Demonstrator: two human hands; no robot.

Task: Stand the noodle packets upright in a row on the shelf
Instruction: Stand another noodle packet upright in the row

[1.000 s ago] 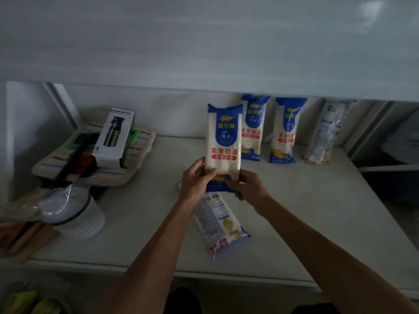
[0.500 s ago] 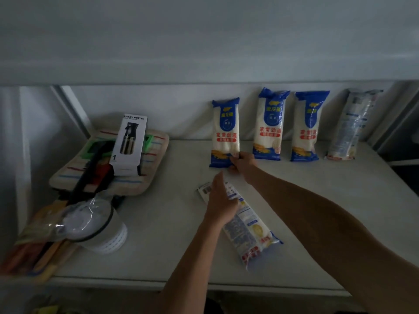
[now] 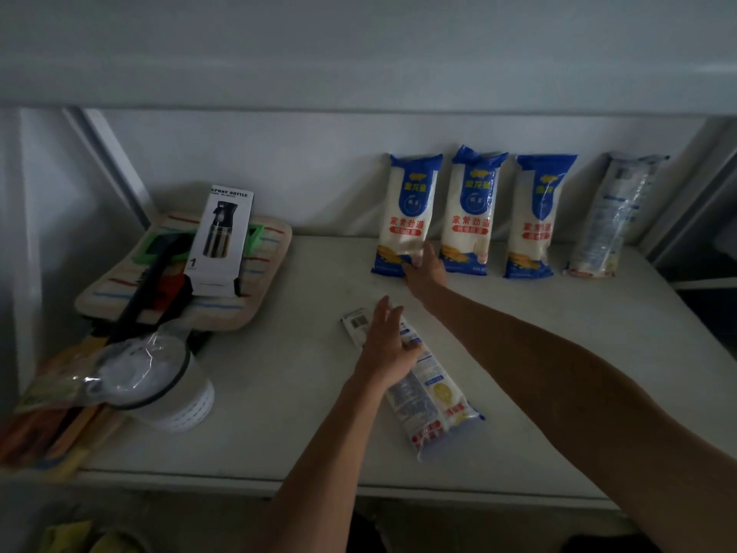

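Dim light. White back wall (image 3: 239,161) behind pale shelf board (image 3: 279,393), another board (image 3: 359,53) overhead, slanted metal upright (image 3: 115,169) at left.

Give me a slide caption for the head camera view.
Right hand steadies the leftmost standing packet of four against the wall; left hand reaches onto the flat packet.

Five noodle packets (image 3: 408,211), two hands (image 3: 386,347), one spray-bottle box (image 3: 221,237).
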